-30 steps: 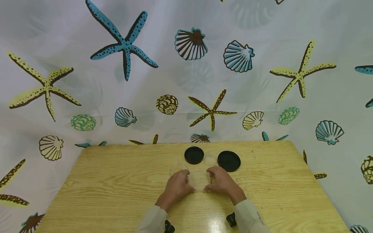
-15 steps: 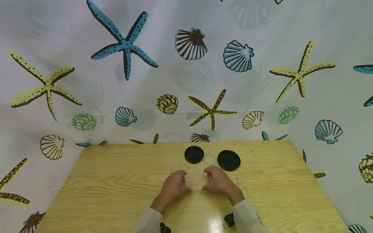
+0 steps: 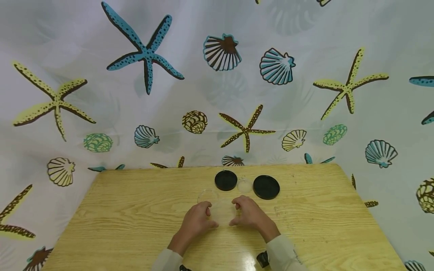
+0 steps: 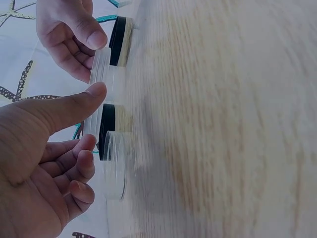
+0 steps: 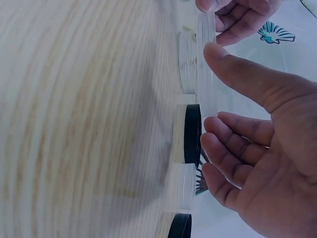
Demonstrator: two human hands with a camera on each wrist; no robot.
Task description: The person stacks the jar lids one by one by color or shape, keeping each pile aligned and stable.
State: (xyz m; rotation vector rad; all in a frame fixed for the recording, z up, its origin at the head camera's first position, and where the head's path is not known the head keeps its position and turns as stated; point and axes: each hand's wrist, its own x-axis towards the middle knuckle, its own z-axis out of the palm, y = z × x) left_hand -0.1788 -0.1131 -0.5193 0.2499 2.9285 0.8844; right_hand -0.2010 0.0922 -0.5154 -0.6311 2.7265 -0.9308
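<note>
A clear, shallow round dish (image 3: 225, 211) is between my two hands, its rim edge-on in the wrist views; whether it is one piece or stacked I cannot tell. My left hand (image 3: 196, 221) grips its left edge, thumb on one face and fingers curled at the other side. My right hand (image 3: 251, 214) holds the right edge in the same way, its thumb (image 5: 216, 51) against the rim. In the left wrist view the dish (image 4: 100, 74) appears raised above the tabletop. Another clear round dish (image 4: 116, 168) lies just beyond my left hand.
On the wooden table (image 3: 135, 210) behind my hands lie a black round dish (image 3: 226, 180), a small clear round piece (image 3: 244, 186) and a larger black dish (image 3: 266, 187). A curtain (image 3: 298, 113) printed with shells and starfish hangs around the table's back and sides.
Both hands have shifted to the left and slightly nearer to me, carrying the clear dish along. The other dishes have stayed in place.
</note>
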